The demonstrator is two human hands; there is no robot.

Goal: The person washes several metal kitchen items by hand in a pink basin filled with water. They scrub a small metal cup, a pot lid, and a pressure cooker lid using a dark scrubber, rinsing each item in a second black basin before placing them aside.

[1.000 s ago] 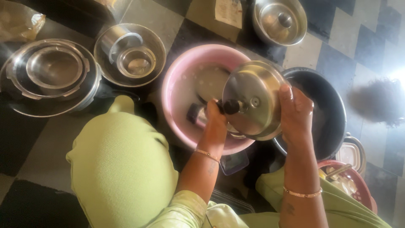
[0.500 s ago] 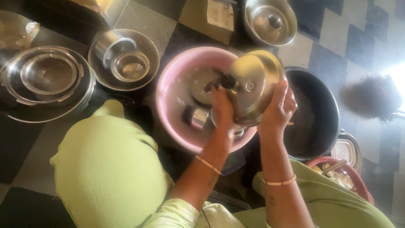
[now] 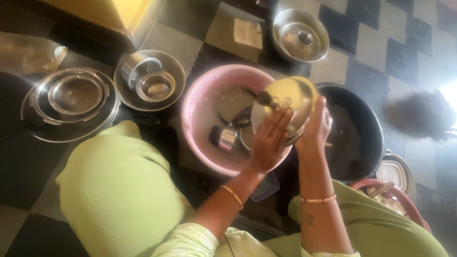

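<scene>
A round steel lid (image 3: 290,97) with a dark knob is held tilted over the pink plastic basin (image 3: 202,102). My left hand (image 3: 269,140) lies flat against the lid's face, fingers spread over it. My right hand (image 3: 316,126) grips the lid's right edge from behind. Inside the basin lie a small steel cup (image 3: 227,138) and other steel pieces, partly hidden by the lid. My knees in light green cloth frame the basin at the bottom of the view.
A black wok-like pan (image 3: 357,133) sits right of the basin. Stacked steel bowls (image 3: 71,100) and a steel dish holding cups (image 3: 150,83) stand at left. A lidded steel pot (image 3: 300,35) is at the back. A red tub (image 3: 395,200) is lower right.
The lid has tipped further and shifted slightly left over the basin. My left hand has moved from the knob side onto the lid's face. The view has shifted a little.
</scene>
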